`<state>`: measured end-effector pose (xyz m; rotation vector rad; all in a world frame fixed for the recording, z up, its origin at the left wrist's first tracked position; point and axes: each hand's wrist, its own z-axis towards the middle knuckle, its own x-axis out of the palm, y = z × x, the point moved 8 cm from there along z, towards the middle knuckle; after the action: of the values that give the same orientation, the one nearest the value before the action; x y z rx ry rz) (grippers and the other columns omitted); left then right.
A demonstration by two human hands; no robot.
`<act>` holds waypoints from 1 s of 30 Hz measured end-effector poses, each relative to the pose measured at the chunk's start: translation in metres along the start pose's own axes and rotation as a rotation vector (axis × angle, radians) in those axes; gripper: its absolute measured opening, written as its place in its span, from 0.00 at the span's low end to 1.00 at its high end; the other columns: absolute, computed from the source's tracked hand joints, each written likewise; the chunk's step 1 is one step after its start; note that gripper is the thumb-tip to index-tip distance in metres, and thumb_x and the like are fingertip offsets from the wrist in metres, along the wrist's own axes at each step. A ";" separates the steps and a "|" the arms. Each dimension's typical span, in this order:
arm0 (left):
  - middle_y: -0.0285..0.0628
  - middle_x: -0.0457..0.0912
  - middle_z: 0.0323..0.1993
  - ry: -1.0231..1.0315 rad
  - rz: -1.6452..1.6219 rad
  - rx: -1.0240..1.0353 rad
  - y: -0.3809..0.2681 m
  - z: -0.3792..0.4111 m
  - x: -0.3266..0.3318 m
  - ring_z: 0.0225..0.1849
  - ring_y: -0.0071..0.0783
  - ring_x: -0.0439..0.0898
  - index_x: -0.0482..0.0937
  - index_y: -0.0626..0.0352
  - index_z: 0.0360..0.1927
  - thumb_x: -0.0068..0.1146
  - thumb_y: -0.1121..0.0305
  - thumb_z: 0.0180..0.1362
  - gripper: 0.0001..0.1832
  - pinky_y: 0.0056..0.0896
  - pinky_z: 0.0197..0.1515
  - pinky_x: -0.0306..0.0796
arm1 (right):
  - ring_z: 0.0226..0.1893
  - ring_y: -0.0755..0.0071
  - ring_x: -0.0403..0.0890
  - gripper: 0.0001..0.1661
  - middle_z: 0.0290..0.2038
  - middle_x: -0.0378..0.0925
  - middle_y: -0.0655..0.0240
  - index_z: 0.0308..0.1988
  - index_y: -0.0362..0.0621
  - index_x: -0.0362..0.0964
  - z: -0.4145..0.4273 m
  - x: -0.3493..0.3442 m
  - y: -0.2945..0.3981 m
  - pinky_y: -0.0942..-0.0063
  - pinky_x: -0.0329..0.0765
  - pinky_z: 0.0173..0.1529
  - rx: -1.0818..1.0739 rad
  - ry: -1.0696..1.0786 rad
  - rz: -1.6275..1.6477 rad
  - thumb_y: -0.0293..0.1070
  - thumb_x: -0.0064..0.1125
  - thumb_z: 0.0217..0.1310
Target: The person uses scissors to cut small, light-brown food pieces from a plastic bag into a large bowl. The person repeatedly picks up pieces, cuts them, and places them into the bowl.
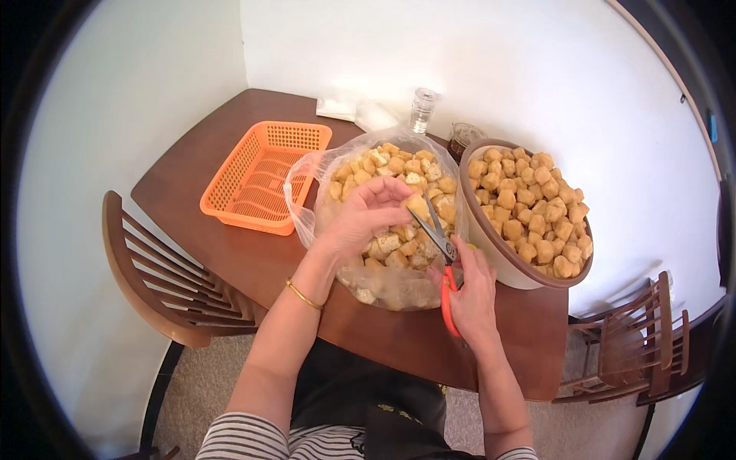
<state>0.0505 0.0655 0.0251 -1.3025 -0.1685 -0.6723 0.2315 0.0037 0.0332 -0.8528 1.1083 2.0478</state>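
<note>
My left hand holds a golden fried tofu puff between thumb and fingers, above an open clear plastic bag full of similar pieces, some showing pale insides. The red-handled scissors are in my right hand, their blades parted around the held puff. To the right, a large cream tub with a brown rim is heaped with whole tofu puffs. The bag's handle loop spreads to the left, close against an orange plastic basket that has nothing in it.
A glass of clear liquid, a glass vessel with dark contents and white packets stand along the wall side of the brown table. Wooden chairs are at left and right.
</note>
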 end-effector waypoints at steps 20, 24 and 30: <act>0.36 0.78 0.47 0.045 0.052 -0.031 0.004 -0.003 0.010 0.50 0.24 0.77 0.75 0.60 0.46 0.58 0.83 0.55 0.15 0.27 0.52 0.75 | 0.34 0.63 0.74 0.33 0.32 0.72 0.66 0.54 0.41 0.70 -0.005 -0.008 0.004 0.64 0.65 0.47 -0.010 -0.058 0.005 0.40 0.71 0.51; 0.35 0.79 0.43 0.017 0.003 -0.057 0.003 -0.005 0.007 0.46 0.23 0.80 0.75 0.60 0.45 0.58 0.81 0.57 0.13 0.26 0.50 0.77 | 0.30 0.60 0.76 0.28 0.27 0.74 0.66 0.50 0.42 0.72 -0.003 -0.009 0.009 0.66 0.67 0.44 0.025 0.014 0.050 0.42 0.70 0.52; 0.35 0.80 0.41 -0.029 0.065 -0.205 0.004 -0.009 -0.003 0.40 0.24 0.82 0.75 0.59 0.43 0.60 0.79 0.56 0.11 0.26 0.47 0.80 | 0.28 0.47 0.79 0.24 0.26 0.78 0.54 0.45 0.39 0.76 -0.004 -0.004 0.005 0.59 0.73 0.36 0.111 0.086 0.086 0.42 0.70 0.52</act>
<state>0.0479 0.0593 0.0177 -1.5089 -0.0820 -0.6278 0.2309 -0.0033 0.0368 -0.8577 1.3136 2.0140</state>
